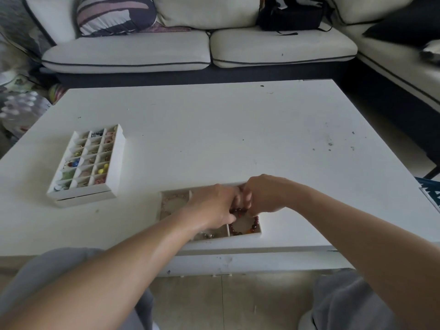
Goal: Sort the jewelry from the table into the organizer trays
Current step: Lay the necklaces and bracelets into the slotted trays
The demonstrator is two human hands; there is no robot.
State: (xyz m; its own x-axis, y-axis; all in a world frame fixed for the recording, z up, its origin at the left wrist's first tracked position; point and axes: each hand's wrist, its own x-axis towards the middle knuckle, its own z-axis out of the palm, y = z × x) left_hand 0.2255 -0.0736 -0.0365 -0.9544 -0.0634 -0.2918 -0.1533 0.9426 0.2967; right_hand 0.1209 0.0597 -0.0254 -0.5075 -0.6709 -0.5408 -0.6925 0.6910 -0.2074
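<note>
Bare forearms point(133, 265) — grey trousers point(345, 303).

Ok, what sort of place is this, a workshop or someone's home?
Probably a home living room: a cream sofa with a patterned cushion runs behind and beside a low white coffee table that holds a compartmented jewelry tray.

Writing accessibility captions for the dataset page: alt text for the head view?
The left-hand grip and right-hand grip hold a dark red bead bracelet in the near right compartment of a shallow white tray by the near edge of the white table. A many-compartment organizer of beads sits left.
</note>
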